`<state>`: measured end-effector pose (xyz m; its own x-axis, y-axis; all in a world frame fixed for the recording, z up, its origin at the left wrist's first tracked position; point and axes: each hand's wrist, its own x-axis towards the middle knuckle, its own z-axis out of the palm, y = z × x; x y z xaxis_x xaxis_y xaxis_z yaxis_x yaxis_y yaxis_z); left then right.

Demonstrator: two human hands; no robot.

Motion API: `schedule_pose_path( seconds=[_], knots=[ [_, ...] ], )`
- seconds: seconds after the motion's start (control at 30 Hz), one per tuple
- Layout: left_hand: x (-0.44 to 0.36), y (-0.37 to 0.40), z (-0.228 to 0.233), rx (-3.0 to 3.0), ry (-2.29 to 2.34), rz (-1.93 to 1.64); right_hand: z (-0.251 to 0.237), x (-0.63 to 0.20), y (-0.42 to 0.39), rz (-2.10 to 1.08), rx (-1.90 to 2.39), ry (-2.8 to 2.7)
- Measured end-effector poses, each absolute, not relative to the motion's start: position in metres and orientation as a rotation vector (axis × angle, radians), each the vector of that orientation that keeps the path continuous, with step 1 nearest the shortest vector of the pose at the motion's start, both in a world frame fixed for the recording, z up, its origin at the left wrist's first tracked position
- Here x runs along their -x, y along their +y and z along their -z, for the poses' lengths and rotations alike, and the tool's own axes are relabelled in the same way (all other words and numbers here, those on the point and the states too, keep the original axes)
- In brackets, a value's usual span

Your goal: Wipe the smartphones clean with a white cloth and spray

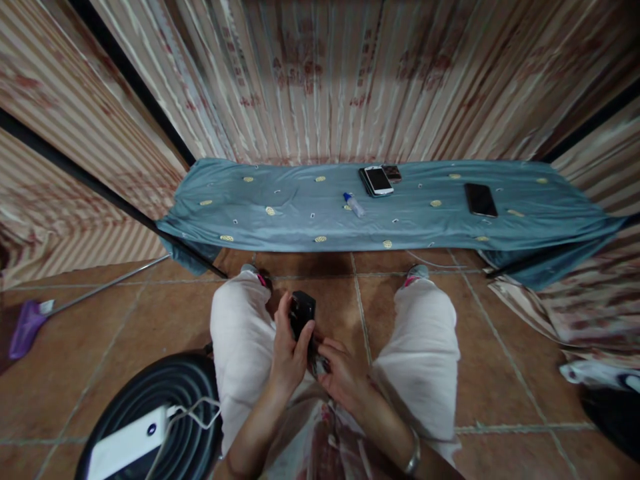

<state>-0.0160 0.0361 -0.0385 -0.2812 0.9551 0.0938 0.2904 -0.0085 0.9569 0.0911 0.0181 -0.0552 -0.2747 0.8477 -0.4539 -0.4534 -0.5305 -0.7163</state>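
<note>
Above my lap, my left hand [290,357] is closed around a dark, flat, angular object [303,308] that looks like a phone or its case; its exact kind does not show. My right hand [346,375] is closed at the lower end of that object, fingers pinched near a small dark and shiny part [320,364]. Whether this part belongs to the object or is separate, I cannot tell. Both hands are between my knees, short of the cloth-covered bench.
On the blue cloth [280,227] lie a white phone [379,181] stacked on another dark item, a small card-like piece [393,173], a blue-capped bottle [355,204] and a black phone [481,200]. A white power bank [127,441] with a cable rests on a black round stool [165,380].
</note>
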Motion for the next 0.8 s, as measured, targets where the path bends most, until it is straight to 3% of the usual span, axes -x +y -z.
schedule_pose_path(
  seconds=[0.3,0.5,0.8],
  knots=[
    [0.021,0.044,0.039,-1.278,1.658,-1.405,0.052,-0.101,0.016,-1.909,1.084,-0.295],
    [0.029,0.051,0.03,-0.619,1.43,-1.48,0.04,-0.127,0.014,-1.902,1.095,-0.374],
    [0.013,0.04,0.01,-0.029,1.056,-1.236,0.008,-0.134,0.037,-1.161,1.18,-1.41]
  ],
)
